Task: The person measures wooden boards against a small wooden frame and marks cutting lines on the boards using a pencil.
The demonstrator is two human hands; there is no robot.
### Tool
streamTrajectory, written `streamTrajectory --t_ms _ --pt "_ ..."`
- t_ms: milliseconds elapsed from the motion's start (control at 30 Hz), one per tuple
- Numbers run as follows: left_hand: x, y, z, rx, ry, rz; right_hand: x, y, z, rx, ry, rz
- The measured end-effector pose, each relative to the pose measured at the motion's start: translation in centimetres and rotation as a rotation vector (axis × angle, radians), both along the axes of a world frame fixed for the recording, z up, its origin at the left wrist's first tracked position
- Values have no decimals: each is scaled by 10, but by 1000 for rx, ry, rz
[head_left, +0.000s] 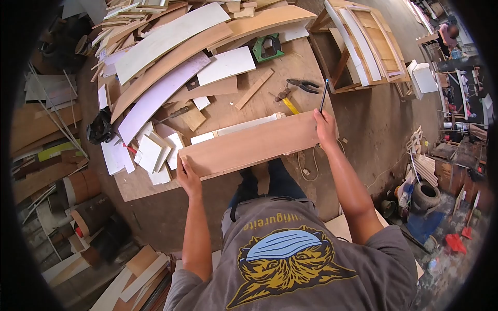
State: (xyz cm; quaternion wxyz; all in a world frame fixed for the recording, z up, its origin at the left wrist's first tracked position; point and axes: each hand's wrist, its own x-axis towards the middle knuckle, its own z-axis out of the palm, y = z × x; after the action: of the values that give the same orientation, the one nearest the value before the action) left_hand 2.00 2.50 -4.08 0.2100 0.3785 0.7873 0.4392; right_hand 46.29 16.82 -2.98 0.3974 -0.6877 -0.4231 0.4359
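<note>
A long brown wooden board (251,142) spans between my two hands above the workbench's front edge. My left hand (188,176) grips its left end, thumb on top. At the right end my right hand (325,127) holds the board and also a dark pencil (324,96), which points up. Behind the board lies a white strip (236,128), partly hidden by it. A hammer (288,101) with a yellow handle and black pliers (303,85) lie just beyond my right hand.
The workbench (275,83) carries curved boards (171,41), a green-handled saw (267,47), a screwdriver (176,113) and white offcuts (155,150). A wooden frame (365,44) stands at the back right. Another person (447,37) is far right.
</note>
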Motion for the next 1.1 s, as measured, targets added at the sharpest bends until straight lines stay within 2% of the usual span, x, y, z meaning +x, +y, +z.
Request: streamTrajectory --t_ms 200,367,533,633,733,767,867,967,1000,1033,1067,1100 --pt "-4 4 -2 -7 -88 -3 1 9 -11 28 -16 23" --pt "-2 4 2 -31 -20 -15 3 7 -19 23 -26 18" --pt "-7 -1 4 2 -99 33 13 4 9 -135 111 10" --pt "-10 -4 22 82 -315 70 21 -2 47 -276 387 37" --pt "-19 -9 53 191 -760 31 35 -6 67 -378 498 87" --pt "-23 -12 52 289 -764 -54 34 -8 66 -378 488 21" --pt "-29 -16 53 332 -448 -338 42 -13 62 -464 459 -20" --pt "-30 -25 37 337 -272 -321 42 -16 41 -520 712 -225" --pt "-31 -26 33 316 -200 -312 47 -18 42 -580 722 -168" --pt "-33 -25 31 330 6 -304 54 -19 43 -639 731 -108" --pt "-35 -26 26 300 -43 -263 58 -20 42 -699 739 -46" --pt "-36 -28 23 270 -91 -221 53 -23 37 -721 732 -138"
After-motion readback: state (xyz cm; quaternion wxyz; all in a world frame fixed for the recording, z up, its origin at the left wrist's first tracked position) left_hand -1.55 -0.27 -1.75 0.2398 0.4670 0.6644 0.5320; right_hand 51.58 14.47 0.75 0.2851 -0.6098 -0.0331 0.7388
